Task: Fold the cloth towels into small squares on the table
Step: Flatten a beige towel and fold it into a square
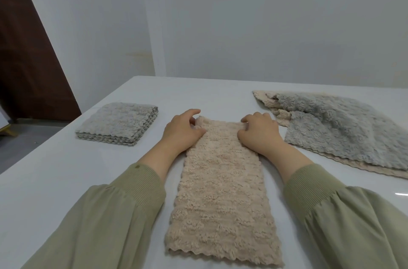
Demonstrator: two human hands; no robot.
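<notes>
A beige fluffy towel (220,198) lies in front of me on the white table (66,180), folded into a long narrow strip running away from me. My left hand (182,132) pinches the strip's far left corner, thumb on top of the cloth. My right hand (259,132) grips the far right corner with curled fingers. A grey towel (119,123) folded into a small square sits to the left. At the right lies a heap of unfolded towels (344,127), grey on top of beige.
The table's left edge (55,136) runs diagonally, with the floor beyond it. A plain wall stands behind the table's far edge. A dark brown door (26,59) is at the far left. My green sleeves (106,220) rest on both sides of the strip.
</notes>
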